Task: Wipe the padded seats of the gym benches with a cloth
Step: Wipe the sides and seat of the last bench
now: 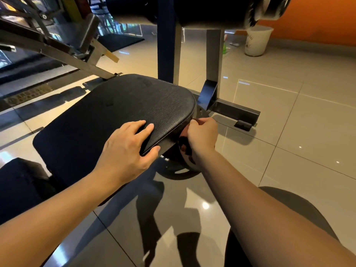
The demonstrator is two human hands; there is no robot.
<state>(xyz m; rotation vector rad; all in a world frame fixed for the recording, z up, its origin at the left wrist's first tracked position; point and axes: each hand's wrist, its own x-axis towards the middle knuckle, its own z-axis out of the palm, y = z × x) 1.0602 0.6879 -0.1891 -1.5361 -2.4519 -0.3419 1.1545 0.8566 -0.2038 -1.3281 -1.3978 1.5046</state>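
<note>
Left hand (123, 151) atop padded seat (119, 108), right hand (202, 134) beside edge

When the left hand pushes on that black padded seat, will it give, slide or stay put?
Probably stays put: the padded seat looks mounted on a steel frame. Its grained vinyl likely grips rather than slips under the left hand. The rounded edge suggests a little cushioned give.
</note>
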